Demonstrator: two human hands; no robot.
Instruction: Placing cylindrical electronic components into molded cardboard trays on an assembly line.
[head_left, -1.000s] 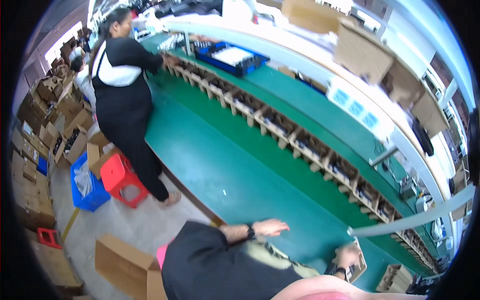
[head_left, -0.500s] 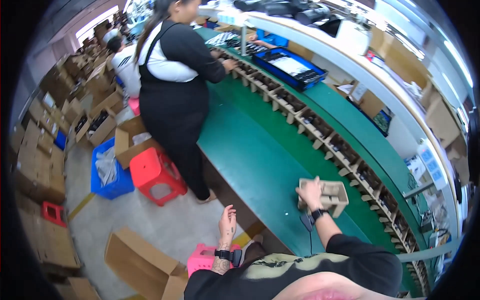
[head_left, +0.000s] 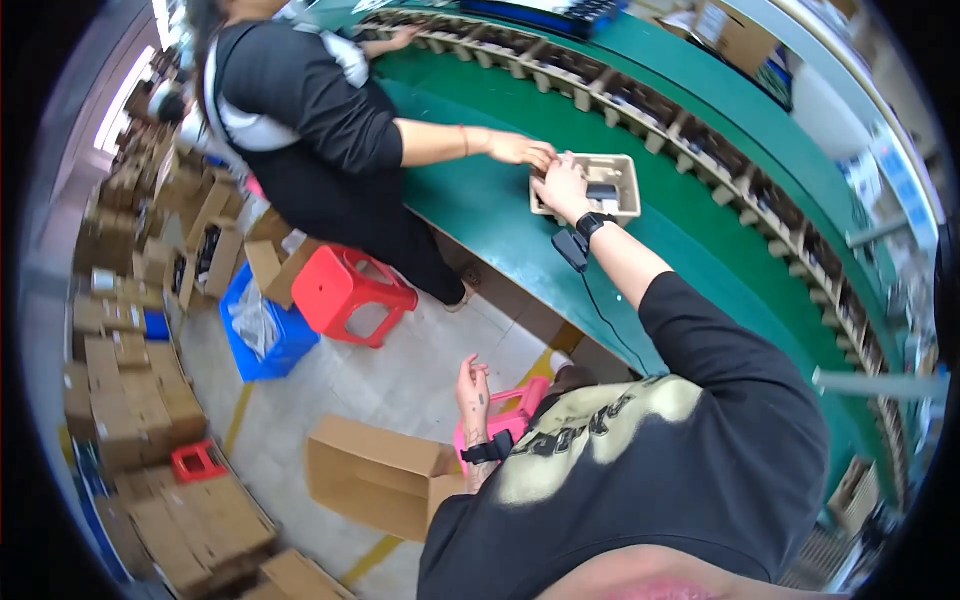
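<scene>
Roughly, left to right: stacked cartons lined the floor on the far left, with a small red crate among them. Blue bin sat on the floor beside a red stool. Open carton lay on the floor, lower centre.

Co-worker in a black top stood at the bench edge, arm stretched right, hand touching the left rim of the tray.

Left hand hung off the bench, over the floor, just beside a pink stool. Fingers loosely open, pointing up, holding nothing. Black strap on that wrist.

Right hand was out on the bench, resting on the left end of the tray, right next to the co-worker's hand. Fingers curled over the tray rim; how firmly it gripped, can't tell. Black watch on that wrist, and a dark device lay on the bench just below it, with a thin cable running back toward the wearer.

Tray was a beige moulded one, lying flat on the green bench near its front edge, between the two people. A small dark part sat in one compartment.

Behind the tray, a row of bins curved along the bench's far side. Cardboard box sat on the shelf, upper right.
</scene>
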